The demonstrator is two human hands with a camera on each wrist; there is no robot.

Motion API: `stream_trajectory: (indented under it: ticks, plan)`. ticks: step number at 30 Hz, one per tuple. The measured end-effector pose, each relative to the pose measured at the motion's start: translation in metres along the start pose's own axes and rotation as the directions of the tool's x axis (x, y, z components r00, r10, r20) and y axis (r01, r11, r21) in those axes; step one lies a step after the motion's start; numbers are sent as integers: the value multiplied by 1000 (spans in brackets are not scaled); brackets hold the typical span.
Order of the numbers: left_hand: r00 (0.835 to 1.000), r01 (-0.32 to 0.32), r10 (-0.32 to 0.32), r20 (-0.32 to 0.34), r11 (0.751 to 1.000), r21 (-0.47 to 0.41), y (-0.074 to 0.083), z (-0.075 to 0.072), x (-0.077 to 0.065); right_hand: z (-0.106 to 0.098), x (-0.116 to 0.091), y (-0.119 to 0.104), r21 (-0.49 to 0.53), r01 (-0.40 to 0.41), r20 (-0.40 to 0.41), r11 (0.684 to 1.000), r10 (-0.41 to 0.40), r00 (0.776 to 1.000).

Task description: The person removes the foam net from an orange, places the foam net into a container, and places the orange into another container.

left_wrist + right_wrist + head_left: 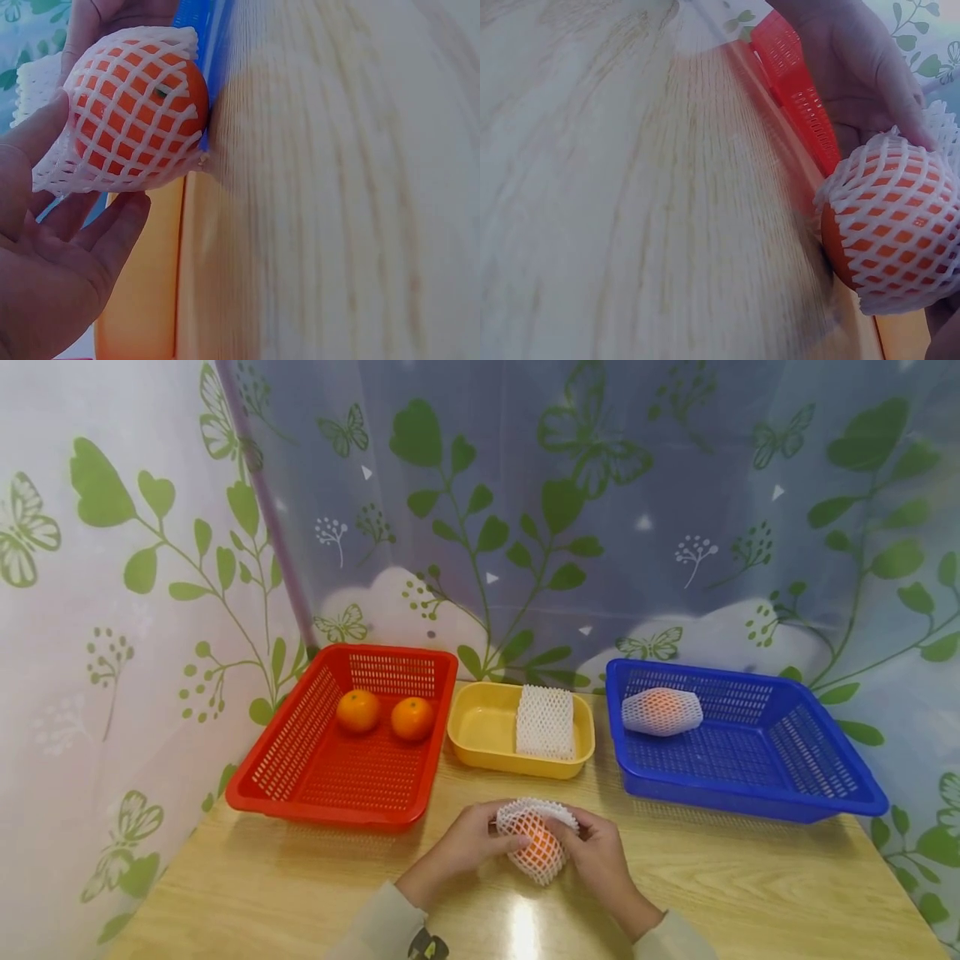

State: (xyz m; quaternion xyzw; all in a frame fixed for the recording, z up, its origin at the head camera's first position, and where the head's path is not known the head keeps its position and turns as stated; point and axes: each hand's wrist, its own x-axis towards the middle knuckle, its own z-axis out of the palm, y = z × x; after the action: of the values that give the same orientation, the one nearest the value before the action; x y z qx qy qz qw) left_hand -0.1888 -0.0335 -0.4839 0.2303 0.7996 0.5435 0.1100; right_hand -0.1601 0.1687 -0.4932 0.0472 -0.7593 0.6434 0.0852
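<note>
An orange [539,846] sits inside a white foam net sleeve [124,112] low over the front middle of the table. My left hand [472,840] holds it from the left, thumb on the net's near face and fingers under the side. From the right, my right hand [600,858] grips the net's upper edge with the thumb laid over it. One end of the orange pokes bare out of the net, as both wrist views show. Beyond the sleeve's open end, the far fingers are partly hidden.
At the left stands a red basket [330,814] with two bare oranges [358,711]. A yellow tray [480,727] behind the hands holds flat white foam nets [545,722]. In the blue basket [750,793] at the right lies a netted orange [662,711].
</note>
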Motion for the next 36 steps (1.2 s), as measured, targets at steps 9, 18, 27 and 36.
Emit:
stream_trajectory:
  ticks: [9, 18, 27, 36]
  plan:
    - [997, -59, 61, -39, 997, 58, 0, 0, -1, -1, -2, -1, 21, -22, 64, 1000, 21, 998]
    - [974, -124, 144, -173, 984, 125, 2, 8, -1, -2, -3, 3, 18, -34, 87, 999, 32, 996]
    - [917, -59, 106, -385, 989, 133, 7, 17, 1, -3, -4, -2, 23, -11, 74, 1000, 9, 997]
    - [909, -89, 115, -400, 993, 82, 6, 18, 1, -1, -4, 4, 8, -67, 88, 998, 66, 994]
